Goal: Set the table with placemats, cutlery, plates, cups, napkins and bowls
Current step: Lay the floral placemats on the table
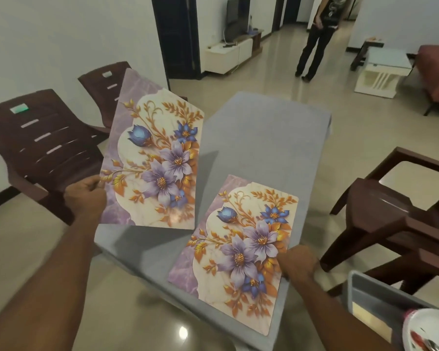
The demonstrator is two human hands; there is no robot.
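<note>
While right hand (295, 262) pinches placemat (235, 252) flat on table (264, 138), left hand (85, 196) grips second placemat (155, 158) aloft; cutlery, cups, napkins, bowls unplaced.

Placemats (241, 252) glossy, smooth; table (264, 148) cover matt grey cloth.

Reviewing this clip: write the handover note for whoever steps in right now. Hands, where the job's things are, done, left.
Left hand: grips the raised placemat by its left edge, tilted above the table's left side, not yet laid.
Right hand: fingers on the right edge of the second placemat, which lies flat on the grey table at the near right.
Grey bin at lower right, with a plate at the frame's corner; its other contents cannot be made out.
Done: one placemat down.
Left: lay the raised placemat, then cutlery, plates, cups, napkins and bowls.
</note>
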